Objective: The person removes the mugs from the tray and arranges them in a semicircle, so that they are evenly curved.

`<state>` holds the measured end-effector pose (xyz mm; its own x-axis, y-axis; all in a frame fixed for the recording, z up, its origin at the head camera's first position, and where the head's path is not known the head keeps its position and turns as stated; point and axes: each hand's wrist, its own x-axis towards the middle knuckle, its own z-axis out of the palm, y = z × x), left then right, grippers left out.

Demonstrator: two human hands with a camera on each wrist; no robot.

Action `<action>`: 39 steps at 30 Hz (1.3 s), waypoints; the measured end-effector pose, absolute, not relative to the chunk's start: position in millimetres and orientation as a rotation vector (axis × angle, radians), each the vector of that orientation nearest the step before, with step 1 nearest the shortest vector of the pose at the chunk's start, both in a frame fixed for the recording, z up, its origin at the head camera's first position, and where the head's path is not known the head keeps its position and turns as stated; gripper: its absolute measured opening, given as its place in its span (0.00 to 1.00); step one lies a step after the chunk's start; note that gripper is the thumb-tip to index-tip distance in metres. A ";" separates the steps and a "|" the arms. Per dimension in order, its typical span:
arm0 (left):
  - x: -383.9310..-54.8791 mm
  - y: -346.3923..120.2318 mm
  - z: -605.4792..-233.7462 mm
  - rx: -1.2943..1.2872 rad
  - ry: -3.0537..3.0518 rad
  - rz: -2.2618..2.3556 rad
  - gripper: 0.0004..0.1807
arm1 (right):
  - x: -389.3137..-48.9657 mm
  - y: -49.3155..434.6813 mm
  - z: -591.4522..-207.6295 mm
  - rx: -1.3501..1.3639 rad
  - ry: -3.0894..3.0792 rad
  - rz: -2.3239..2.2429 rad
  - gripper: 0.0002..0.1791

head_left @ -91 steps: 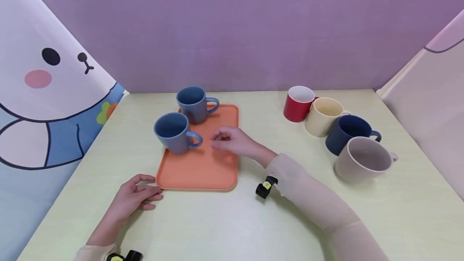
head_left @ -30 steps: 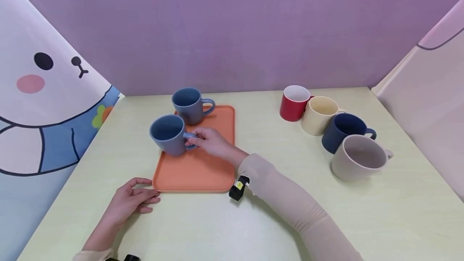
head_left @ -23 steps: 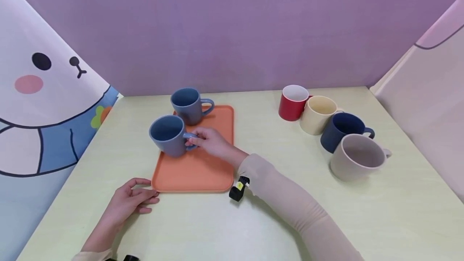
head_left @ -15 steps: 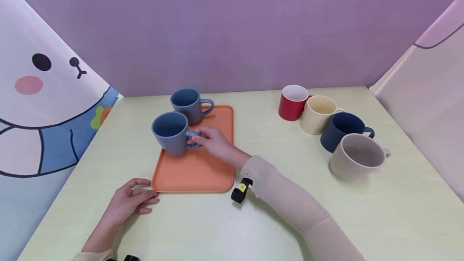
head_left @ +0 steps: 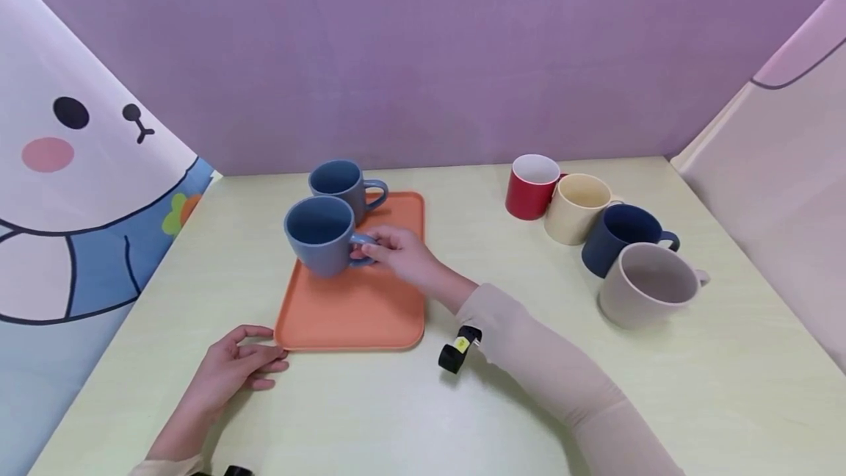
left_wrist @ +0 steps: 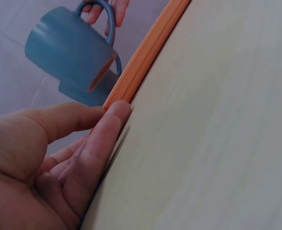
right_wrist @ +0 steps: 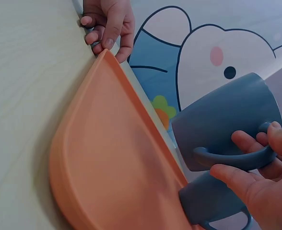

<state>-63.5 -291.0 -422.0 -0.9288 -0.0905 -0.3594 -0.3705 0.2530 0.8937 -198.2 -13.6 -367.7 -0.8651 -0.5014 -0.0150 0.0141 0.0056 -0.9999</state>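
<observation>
My right hand (head_left: 406, 259) grips the handle of a grey-blue mug (head_left: 320, 241), which hangs upright just over the orange tray (head_left: 357, 314). In the right wrist view, fingers curl through the handle of that mug (right_wrist: 227, 120). A second grey-blue mug (head_left: 337, 178) stands behind it at the tray's far left corner, partly hidden by the first. At the tray's near left corner my left hand (head_left: 231, 366) pinches the rim. The left wrist view shows its thumb and fingers (left_wrist: 112, 129) meeting on the tray's edge (left_wrist: 146, 52).
On the table's right side stand a red mug (head_left: 529, 193), a cream mug (head_left: 573, 215), a navy mug (head_left: 611, 244) and a large pale grey mug (head_left: 641, 292), close together in a slanting row. A purple backdrop (head_left: 423, 57) rises behind the table.
My right hand has reached left, taken the front mug's handle, and lifted the mug slightly, drawing it back and to the right. The left hand has stayed at the tray corner.
</observation>
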 end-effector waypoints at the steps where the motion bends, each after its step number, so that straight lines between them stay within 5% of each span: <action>1: -63.4 -291.1 -422.3 -0.431 2.290 1.736 0.24 | -197.0 -11.0 -367.0 -0.510 1.923 -1.920 0.07; 39: -62.4 -292.2 -423.1 -0.385 2.261 1.786 0.24 | -167.2 95.7 -365.5 -0.545 2.004 -1.904 0.12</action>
